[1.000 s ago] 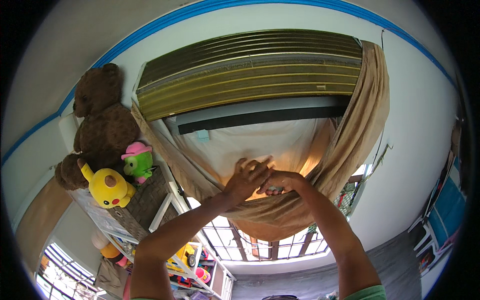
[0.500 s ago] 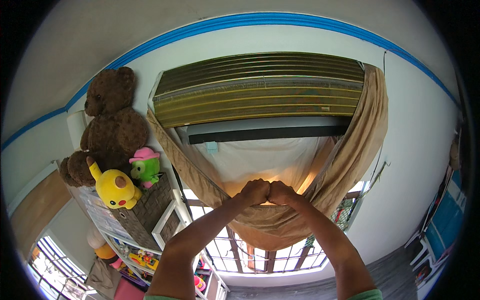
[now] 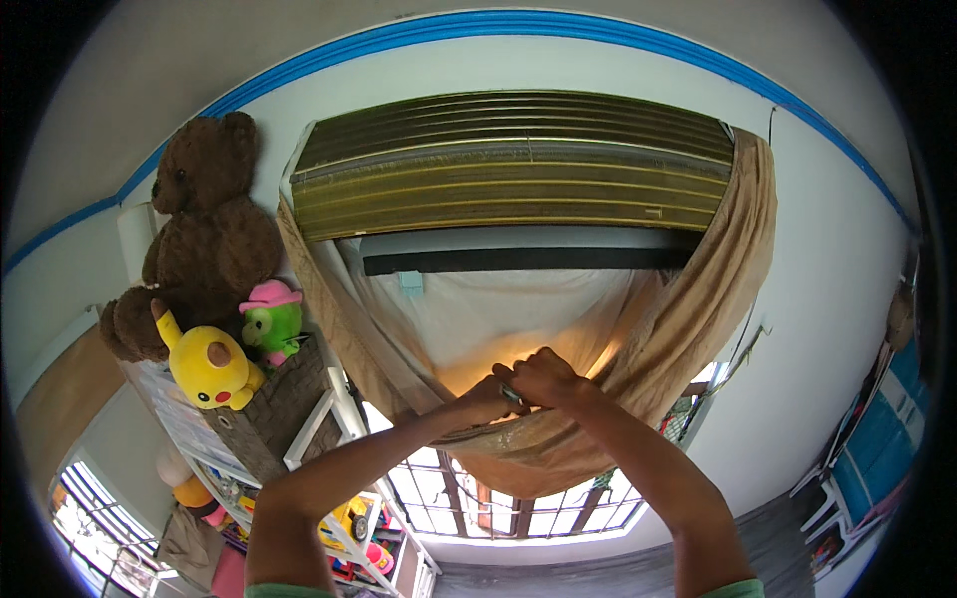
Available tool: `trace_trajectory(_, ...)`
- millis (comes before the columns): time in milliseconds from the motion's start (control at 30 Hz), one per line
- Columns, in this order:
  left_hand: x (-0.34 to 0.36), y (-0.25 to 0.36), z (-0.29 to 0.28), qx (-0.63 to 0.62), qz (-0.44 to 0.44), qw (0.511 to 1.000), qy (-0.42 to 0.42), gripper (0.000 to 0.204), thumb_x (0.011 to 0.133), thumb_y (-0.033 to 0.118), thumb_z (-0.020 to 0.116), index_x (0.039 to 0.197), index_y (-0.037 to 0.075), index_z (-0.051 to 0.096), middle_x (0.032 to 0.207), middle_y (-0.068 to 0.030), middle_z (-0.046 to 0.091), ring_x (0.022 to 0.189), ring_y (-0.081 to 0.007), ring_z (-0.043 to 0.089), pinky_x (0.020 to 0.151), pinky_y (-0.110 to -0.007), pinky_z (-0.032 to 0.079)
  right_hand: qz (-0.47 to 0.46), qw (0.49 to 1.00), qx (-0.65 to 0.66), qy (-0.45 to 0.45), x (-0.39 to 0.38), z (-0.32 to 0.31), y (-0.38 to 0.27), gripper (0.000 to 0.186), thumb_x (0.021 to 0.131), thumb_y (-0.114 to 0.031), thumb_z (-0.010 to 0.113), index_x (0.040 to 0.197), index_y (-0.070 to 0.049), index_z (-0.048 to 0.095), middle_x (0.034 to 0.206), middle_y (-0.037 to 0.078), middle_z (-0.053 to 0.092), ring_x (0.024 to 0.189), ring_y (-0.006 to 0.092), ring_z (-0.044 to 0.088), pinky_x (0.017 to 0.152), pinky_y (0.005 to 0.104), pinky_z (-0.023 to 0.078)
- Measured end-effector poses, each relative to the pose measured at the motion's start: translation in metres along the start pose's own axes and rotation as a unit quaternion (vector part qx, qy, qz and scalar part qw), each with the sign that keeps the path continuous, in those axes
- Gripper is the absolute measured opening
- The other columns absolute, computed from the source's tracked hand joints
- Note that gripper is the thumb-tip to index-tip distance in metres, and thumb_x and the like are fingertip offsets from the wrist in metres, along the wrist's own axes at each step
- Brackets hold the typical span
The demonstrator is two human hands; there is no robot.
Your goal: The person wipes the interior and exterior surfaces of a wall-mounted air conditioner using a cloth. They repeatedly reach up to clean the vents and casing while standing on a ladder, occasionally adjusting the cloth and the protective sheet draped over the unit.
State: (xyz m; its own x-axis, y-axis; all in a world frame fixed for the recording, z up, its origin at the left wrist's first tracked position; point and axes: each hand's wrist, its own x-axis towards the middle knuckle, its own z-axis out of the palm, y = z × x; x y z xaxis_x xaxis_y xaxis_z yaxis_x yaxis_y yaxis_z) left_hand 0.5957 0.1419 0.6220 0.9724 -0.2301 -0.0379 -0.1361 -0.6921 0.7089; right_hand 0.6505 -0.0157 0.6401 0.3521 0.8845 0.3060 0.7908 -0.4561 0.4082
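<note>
My left hand (image 3: 486, 397) and my right hand (image 3: 540, 377) meet near the lower middle of a brown cloth cover (image 3: 713, 249) slung under a wall unit with a gold slatted front (image 3: 508, 179). Both have curled fingers around a small, partly hidden object (image 3: 511, 396), too small to name. The right one sits slightly higher. Behind them, inside the cover, hangs a pale translucent sheet (image 3: 478, 309), glowing orange low down, beneath a grey panel with a black strip (image 3: 528, 257).
At left, a brown teddy bear (image 3: 214, 244), yellow plush (image 3: 204, 369) and green plush (image 3: 274, 329) sit high on storage above white shelving (image 3: 309, 429) with toys. A barred window (image 3: 538, 518) is below the cover; white chairs (image 3: 837, 498) and blue panels (image 3: 877, 429) stand at right.
The left hand's fingers, spread a second ago, are curled now. Since half a second ago my right hand has risen and my left dropped, exposing the small object between them.
</note>
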Motion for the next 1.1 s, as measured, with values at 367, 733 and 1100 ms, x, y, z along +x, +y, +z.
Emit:
trace_trajectory(367, -0.134, 0.038, 0.033, 0.423, 0.227, 0.817, 0.318, 0.042, 0.089, 0.046, 0.065, 0.097, 0.005, 0.069, 0.075, -0.0108, 0.064, 0.096, -0.0304, 0.062, 0.091, -0.055, 0.044, 0.079, 0.995, -0.047, -0.026, -0.055, -0.097, 0.010, 0.055, 0.064, -0.016, 0.080, 0.117, -0.009, 0.064, 0.118, 0.016, 0.060, 0.112, 0.0340, 0.058, 0.091, 0.0492, 0.048)
trace_trajectory(733, -0.085, -0.056, 0.054, 0.273, 0.391, 0.730, 0.489, 0.021, 0.077, 0.008, 0.076, 0.098, 0.010, 0.075, 0.092, -0.0048, 0.063, 0.101, -0.0276, 0.066, 0.105, -0.068, 0.033, 0.201, 0.960, -0.188, 0.049, -0.058, -0.114, 0.107, 0.054, 0.053, -0.010, 0.082, 0.106, -0.008, 0.072, 0.160, 0.021, 0.022, 0.144, 0.0448, 0.027, 0.111, 0.0570, 0.035)
trace_trajectory(1100, 0.011, -0.124, 0.027, 0.199, 0.414, 0.715, 0.528, 0.019, 0.085, 0.005, 0.070, 0.104, 0.007, 0.074, 0.094, -0.0123, 0.069, 0.101, -0.0357, 0.066, 0.084, -0.043, 0.060, 0.212, 0.933, -0.280, -0.081, -0.039, -0.105, 0.098, 0.066, 0.048, -0.023, 0.082, 0.112, -0.012, 0.074, 0.162, 0.028, 0.010, 0.147, 0.0449, 0.024, 0.115, 0.0520, 0.032)
